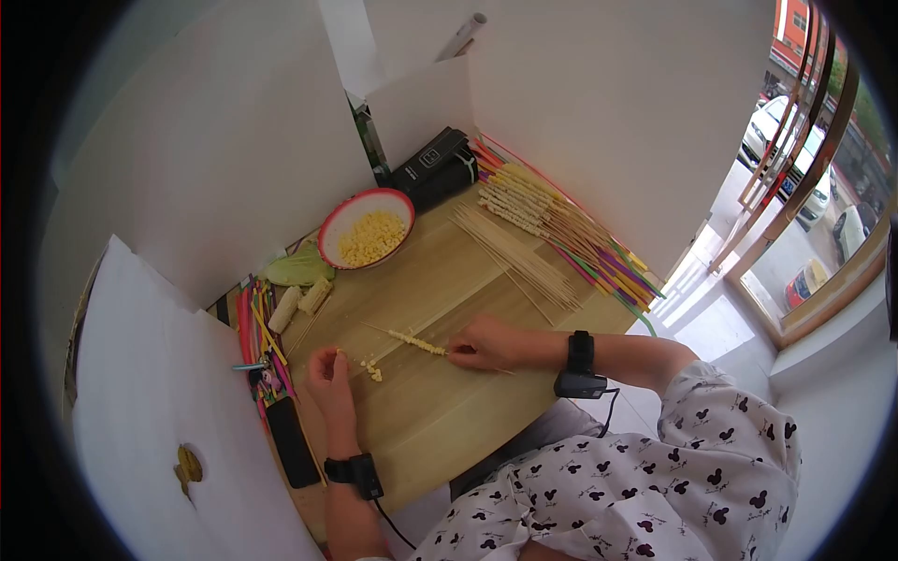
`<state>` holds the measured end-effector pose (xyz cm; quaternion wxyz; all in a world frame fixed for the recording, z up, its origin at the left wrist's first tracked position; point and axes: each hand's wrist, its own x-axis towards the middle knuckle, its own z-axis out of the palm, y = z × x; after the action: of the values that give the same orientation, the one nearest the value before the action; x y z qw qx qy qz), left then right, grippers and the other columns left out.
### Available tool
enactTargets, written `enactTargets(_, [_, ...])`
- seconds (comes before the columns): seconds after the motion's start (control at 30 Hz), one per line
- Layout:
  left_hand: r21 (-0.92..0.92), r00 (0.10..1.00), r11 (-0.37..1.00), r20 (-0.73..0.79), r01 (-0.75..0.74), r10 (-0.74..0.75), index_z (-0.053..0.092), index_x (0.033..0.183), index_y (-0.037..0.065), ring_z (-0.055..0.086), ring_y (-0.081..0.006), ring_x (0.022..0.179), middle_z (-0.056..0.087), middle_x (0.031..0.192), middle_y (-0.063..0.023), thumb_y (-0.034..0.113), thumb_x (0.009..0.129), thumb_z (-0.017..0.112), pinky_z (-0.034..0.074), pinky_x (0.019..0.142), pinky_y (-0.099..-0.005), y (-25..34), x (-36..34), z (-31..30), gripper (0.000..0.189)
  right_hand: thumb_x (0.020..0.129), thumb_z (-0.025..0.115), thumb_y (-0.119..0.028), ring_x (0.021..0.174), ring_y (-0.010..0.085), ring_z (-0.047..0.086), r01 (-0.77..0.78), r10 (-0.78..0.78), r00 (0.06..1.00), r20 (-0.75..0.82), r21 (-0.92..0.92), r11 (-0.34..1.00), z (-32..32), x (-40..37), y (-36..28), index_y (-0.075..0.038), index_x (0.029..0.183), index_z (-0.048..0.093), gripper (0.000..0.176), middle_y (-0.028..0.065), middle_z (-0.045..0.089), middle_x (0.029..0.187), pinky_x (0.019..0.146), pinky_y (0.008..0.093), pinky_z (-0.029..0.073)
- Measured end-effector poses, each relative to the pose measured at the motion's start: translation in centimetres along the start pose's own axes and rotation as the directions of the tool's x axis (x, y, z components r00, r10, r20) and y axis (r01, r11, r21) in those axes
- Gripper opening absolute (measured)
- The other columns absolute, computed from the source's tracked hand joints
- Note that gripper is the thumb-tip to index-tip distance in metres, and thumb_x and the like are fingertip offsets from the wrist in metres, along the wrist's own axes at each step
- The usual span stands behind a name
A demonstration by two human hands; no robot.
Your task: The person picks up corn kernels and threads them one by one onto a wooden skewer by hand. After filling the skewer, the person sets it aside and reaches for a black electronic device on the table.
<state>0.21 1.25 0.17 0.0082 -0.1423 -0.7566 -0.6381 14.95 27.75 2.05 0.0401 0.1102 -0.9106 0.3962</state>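
Observation:
My right hand [483,344] is closed around the lower part of a thin wooden skewer [376,328]. Yellow corn kernels [418,343] are threaded along its middle, and the bare tip points up and left. To the left, my left hand [329,370] is pinched, with what looks like a single corn kernel [340,352] at its fingertips. A few loose kernels [374,371] lie on the wooden table [440,411] between the hands. Farther back, a white bowl with a red rim [409,202] contains many kernels.
Bare skewers [519,262] lie at the right, below a stack of corn-threaded skewers [514,208] and colourful strips [622,276]. Stripped cobs [285,309], a green husk [299,267] and a black phone [292,442] line the left side. A black case [432,170] stands behind the bowl.

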Motion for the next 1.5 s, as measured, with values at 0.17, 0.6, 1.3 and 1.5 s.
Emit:
enactTargets(0.17, [0.037,0.998,0.998,-0.005,0.055,-0.055,0.06,0.096,0.001,0.052,-0.0063,0.072,0.059,0.083,-0.0002,0.007,0.09,0.061,0.042,0.065,-0.0209,0.1,0.1,-0.1,0.009,0.088,0.062,-0.024,0.056,0.0278,0.056,-0.018,-0.024,0.98,-0.196,-0.207,0.978,-4.3,2.2,2.2,-0.002,0.085,0.063,0.022,0.0134,0.061,0.065,0.056,0.0367,0.045])
enactTargets(0.6, [-0.001,0.989,0.99,0.008,0.145,-0.144,0.062,0.098,0.002,0.053,-0.0063,0.07,0.06,0.082,0.0,0.008,0.09,0.063,0.043,0.065,-0.0207,1.3,-0.2,-0.2,0.01,0.08,0.064,-0.016,0.085,0.0246,0.066,-0.228,0.223,0.725,-0.652,0.079,0.97,-13.4,14.1,14.1,0.001,0.099,0.066,0.025,0.0138,0.068,0.09,0.077,0.0349,0.052])
enactTargets(1.3, [0.178,0.982,0.966,-0.001,0.187,-0.189,0.061,0.098,0.002,0.053,-0.0058,0.069,0.06,0.082,-0.0004,0.006,0.09,0.062,0.044,0.063,-0.0194,3.9,-0.5,0.5,0.008,0.08,0.065,-0.01,0.081,0.0223,0.065,0.034,0.459,0.611,-0.645,0.601,0.799,-13.4,19.8,21.1,0.0,0.125,0.046,0.05,0.0129,0.063,0.104,0.068,0.0348,0.052])
enactTargets(1.5, [0.069,0.964,0.962,-0.003,0.265,-0.266,0.061,0.098,0.003,0.053,-0.0054,0.068,0.06,0.08,0.0004,0.008,0.09,0.062,0.043,0.06,-0.0192,2.2,-0.3,0.0,0.009,0.074,0.071,-0.032,0.109,0.0351,0.052,-0.24,-0.021,0.808,-0.589,-0.361,0.901,-12.6,18.1,18.1,-0.01,0.13,0.048,0.064,0.0161,0.062,0.112,0.094,0.0466,0.039])
